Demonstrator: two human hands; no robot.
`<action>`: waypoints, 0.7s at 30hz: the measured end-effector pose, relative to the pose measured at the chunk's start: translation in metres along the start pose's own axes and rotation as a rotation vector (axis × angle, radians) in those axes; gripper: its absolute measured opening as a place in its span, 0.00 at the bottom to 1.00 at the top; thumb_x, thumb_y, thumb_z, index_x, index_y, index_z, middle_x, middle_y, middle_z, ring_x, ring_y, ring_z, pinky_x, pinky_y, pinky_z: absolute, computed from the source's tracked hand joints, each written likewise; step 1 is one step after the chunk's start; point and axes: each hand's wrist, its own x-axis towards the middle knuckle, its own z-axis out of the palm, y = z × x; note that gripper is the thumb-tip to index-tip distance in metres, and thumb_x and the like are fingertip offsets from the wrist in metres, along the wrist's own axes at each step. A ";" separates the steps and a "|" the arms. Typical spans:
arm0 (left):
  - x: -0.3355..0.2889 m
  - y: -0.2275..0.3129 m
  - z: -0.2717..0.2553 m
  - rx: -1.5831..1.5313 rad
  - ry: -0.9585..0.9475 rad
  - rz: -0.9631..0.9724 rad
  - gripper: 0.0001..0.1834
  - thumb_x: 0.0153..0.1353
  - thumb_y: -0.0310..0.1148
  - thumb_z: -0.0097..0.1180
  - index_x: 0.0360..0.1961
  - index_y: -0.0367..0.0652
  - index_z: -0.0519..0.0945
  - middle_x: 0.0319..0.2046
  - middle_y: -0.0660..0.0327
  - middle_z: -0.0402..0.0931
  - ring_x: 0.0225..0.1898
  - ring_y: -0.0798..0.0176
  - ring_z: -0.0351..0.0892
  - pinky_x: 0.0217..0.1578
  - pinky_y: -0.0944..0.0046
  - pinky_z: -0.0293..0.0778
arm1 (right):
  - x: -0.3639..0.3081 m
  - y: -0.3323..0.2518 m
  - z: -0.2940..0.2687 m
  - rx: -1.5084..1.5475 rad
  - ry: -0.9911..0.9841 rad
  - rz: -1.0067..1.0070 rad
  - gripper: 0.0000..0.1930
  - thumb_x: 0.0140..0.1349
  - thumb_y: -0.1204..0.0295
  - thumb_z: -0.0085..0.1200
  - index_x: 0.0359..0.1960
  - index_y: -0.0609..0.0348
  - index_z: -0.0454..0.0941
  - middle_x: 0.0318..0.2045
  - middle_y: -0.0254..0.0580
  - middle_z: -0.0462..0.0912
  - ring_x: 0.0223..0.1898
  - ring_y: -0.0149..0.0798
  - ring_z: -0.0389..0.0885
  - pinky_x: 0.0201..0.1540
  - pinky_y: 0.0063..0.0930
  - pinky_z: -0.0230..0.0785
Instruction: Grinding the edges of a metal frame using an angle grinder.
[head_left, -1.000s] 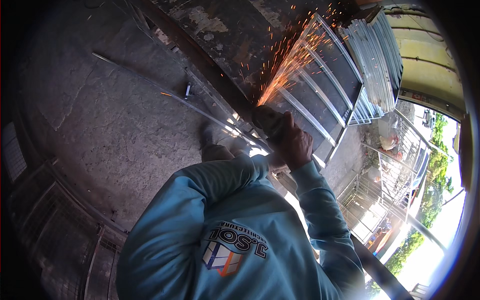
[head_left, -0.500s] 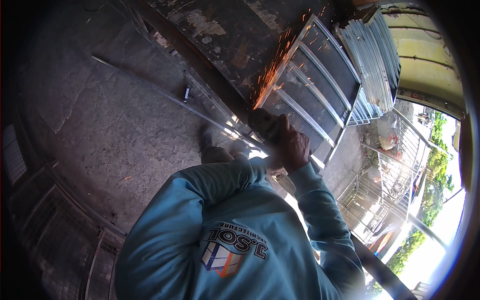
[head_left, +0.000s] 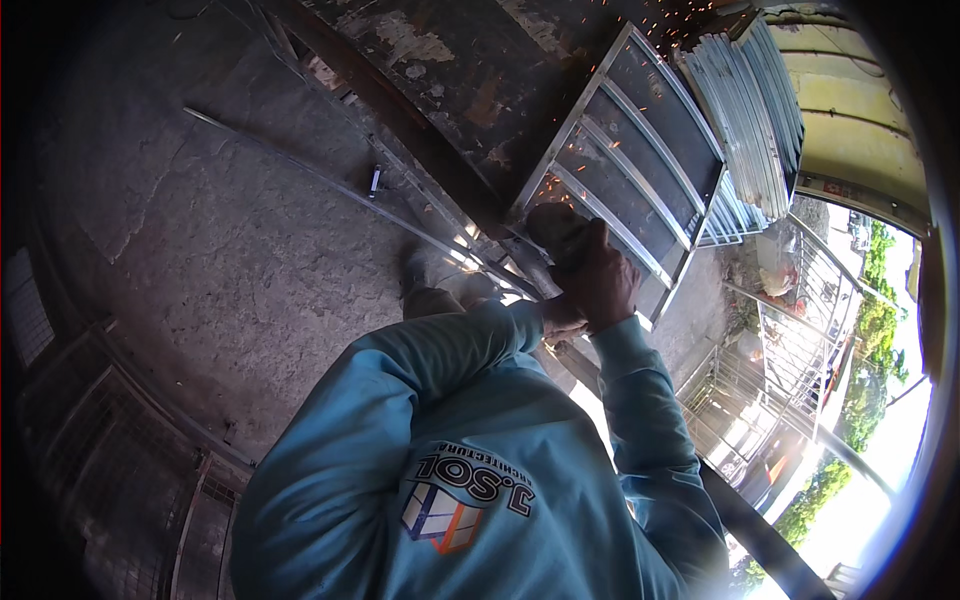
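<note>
My right hand [head_left: 606, 282] is closed over the body of a dark angle grinder [head_left: 553, 229]. Just below it, my left hand [head_left: 562, 316] is closed at the grinder's rear end, its fingers largely hidden by the right hand and sleeve. The grinder's head is beside the near corner of a silvery metal frame [head_left: 567, 142] with several parallel crossbars, lying on a dark, worn tabletop [head_left: 470, 95]. Scattered orange sparks hang over the frame and beyond its far end. The grinder's disc cannot be made out.
Corrugated metal sheets [head_left: 745, 120] lie past the frame's right side. A long thin metal bar [head_left: 290, 170] slants over the concrete floor [head_left: 210, 260] at left, near a small light-coloured object [head_left: 375, 181]. White metal racks [head_left: 790, 350] stand at the right.
The grinder and both hands have shifted slightly right, away from the frame's left edge. The dense spark stream along that edge has thinned to scattered sparks.
</note>
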 end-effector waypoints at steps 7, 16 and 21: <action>0.010 -0.027 -0.010 0.113 -0.101 0.157 0.16 0.68 0.33 0.54 0.55 0.47 0.71 0.45 0.67 0.75 0.43 0.69 0.73 0.43 0.62 0.72 | -0.015 0.011 -0.002 0.075 0.010 -0.077 0.31 0.47 0.57 0.66 0.49 0.53 0.63 0.28 0.55 0.84 0.30 0.60 0.85 0.34 0.52 0.77; -0.020 -0.007 0.004 0.064 0.145 0.082 0.20 0.68 0.35 0.55 0.59 0.45 0.69 0.48 0.66 0.73 0.44 0.70 0.72 0.44 0.68 0.70 | -0.006 -0.011 0.005 -0.020 -0.003 -0.195 0.27 0.51 0.56 0.63 0.48 0.54 0.66 0.25 0.52 0.84 0.26 0.55 0.85 0.28 0.49 0.76; -0.005 -0.023 -0.004 -0.047 0.022 0.168 0.22 0.68 0.36 0.55 0.61 0.45 0.68 0.51 0.66 0.73 0.49 0.70 0.71 0.50 0.68 0.69 | -0.007 -0.006 0.001 0.013 0.026 -0.167 0.25 0.53 0.56 0.60 0.48 0.55 0.67 0.24 0.51 0.83 0.25 0.53 0.85 0.28 0.49 0.75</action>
